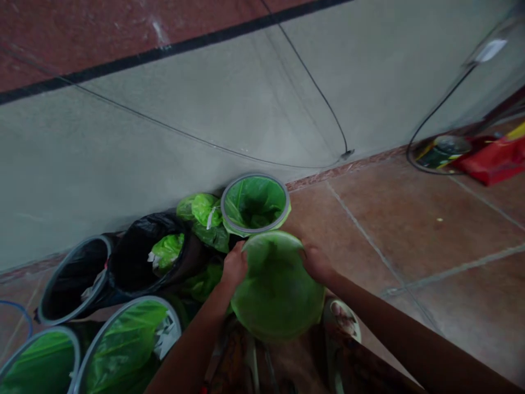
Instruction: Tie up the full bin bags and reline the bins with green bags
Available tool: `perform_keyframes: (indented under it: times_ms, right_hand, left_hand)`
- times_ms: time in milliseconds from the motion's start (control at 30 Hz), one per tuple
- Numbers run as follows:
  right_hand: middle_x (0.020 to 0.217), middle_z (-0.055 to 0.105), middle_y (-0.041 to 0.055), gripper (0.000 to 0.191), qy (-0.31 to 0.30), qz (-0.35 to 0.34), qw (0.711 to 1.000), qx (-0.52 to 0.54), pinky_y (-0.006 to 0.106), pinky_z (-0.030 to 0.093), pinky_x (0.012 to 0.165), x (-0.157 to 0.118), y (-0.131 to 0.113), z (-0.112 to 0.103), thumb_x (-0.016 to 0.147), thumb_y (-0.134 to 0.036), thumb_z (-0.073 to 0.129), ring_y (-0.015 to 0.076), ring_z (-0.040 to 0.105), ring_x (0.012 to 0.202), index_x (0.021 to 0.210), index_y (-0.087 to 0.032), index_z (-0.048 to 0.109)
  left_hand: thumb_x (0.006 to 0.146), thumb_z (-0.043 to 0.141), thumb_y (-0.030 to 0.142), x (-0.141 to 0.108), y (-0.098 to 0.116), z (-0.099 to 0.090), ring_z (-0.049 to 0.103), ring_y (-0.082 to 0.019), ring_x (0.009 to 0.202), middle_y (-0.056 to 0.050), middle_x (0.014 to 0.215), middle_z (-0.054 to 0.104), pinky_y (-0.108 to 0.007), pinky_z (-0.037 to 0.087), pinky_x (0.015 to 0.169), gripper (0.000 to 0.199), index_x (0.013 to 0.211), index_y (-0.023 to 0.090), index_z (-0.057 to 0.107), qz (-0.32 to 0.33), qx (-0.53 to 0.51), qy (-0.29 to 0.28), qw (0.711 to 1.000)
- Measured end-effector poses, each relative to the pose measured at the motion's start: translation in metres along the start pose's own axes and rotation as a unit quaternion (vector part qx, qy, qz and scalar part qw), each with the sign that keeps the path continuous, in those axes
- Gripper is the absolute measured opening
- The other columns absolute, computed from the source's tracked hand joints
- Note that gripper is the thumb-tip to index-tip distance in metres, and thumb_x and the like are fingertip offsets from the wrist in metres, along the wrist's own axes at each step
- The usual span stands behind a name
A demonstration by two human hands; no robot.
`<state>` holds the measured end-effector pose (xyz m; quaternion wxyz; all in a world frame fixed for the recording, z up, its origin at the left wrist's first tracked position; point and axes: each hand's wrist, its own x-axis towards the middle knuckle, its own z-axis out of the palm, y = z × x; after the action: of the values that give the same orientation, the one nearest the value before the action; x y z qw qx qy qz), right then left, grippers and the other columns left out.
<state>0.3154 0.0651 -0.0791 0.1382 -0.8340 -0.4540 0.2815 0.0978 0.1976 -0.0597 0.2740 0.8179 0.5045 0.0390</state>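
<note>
A red object (cut off by the edge) adjoins a can.

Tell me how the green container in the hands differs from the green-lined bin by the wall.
The green container is gripped between the left hand and right hand; the green-lined bin stands by the wall. The green container shows a pale green edge, while the green-lined bin has a grey rim. The green container fills more of the picture than the green-lined bin. Both look round and green.
</note>
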Motion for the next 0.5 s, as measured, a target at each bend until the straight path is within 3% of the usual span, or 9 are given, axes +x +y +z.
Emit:
perform_keyframes:
  times_ms: [167, 300, 367, 433, 500]
  right_hand:
    - [0.106, 0.071, 0.0166, 0.042, -0.001, -0.003, 0.999, 0.046, 0.031, 0.047, 0.08, -0.005, 0.002, -0.001, 0.097, -0.028, 0.036, 0.0247, 0.067, 0.095, 0.132, -0.009, 0.049]
    - [0.116, 0.067, 0.02, 0.057, 0.044, 0.022, 0.996, 0.08, 0.034, 0.048, 0.084, -0.027, 0.02, -0.012, 0.092, -0.039, 0.048, 0.0271, 0.066, 0.102, 0.139, -0.007, 0.042]
    - [0.11, 0.07, 0.0174, 0.054, 0.046, 0.043, 0.993, 0.102, 0.033, 0.049, 0.08, -0.046, 0.033, -0.012, 0.089, -0.039, 0.05, 0.0253, 0.068, 0.095, 0.135, -0.01, 0.047]
    - [0.1, 0.073, 0.0132, 0.043, 0.026, 0.049, 0.99, 0.131, 0.031, 0.049, 0.076, -0.066, 0.043, -0.006, 0.087, -0.037, 0.049, 0.0233, 0.069, 0.086, 0.121, -0.014, 0.059]
    - [0.086, 0.073, 0.0083, 0.032, 0.001, 0.04, 0.983, 0.178, 0.029, 0.049, 0.069, -0.081, 0.049, 0.003, 0.084, -0.038, 0.048, 0.0212, 0.069, 0.077, 0.099, -0.017, 0.067]
  left_hand:
    - [0.09, 0.046, 0.018, 0.0, -0.004, -0.006, 0.062, -0.024, 0.115, -0.014, 0.126, 0.064, -0.037, 0.043, 0.103, 0.039, 0.128, 0.014, 0.053, 0.003, -0.062, -0.001, 0.998]
    - [0.078, 0.068, 0.029, -0.025, -0.017, -0.029, 0.055, -0.027, 0.125, -0.014, 0.131, 0.061, -0.038, 0.038, 0.109, 0.047, 0.122, 0.017, 0.057, -0.081, -0.171, 0.078, 0.979]
    - [0.073, 0.073, 0.032, -0.051, -0.026, -0.037, 0.061, -0.028, 0.115, -0.014, 0.119, 0.067, -0.039, 0.042, 0.104, 0.044, 0.113, 0.018, 0.062, -0.154, -0.214, 0.089, 0.961]
    - [0.068, 0.076, 0.03, -0.079, -0.034, -0.038, 0.068, -0.028, 0.098, -0.01, 0.098, 0.072, -0.039, 0.047, 0.094, 0.034, 0.099, 0.02, 0.066, -0.225, -0.253, 0.064, 0.939]
    - [0.067, 0.077, 0.029, -0.103, -0.036, -0.035, 0.068, -0.025, 0.086, -0.005, 0.082, 0.071, -0.035, 0.05, 0.084, 0.024, 0.087, 0.02, 0.067, -0.241, -0.291, 0.025, 0.925]
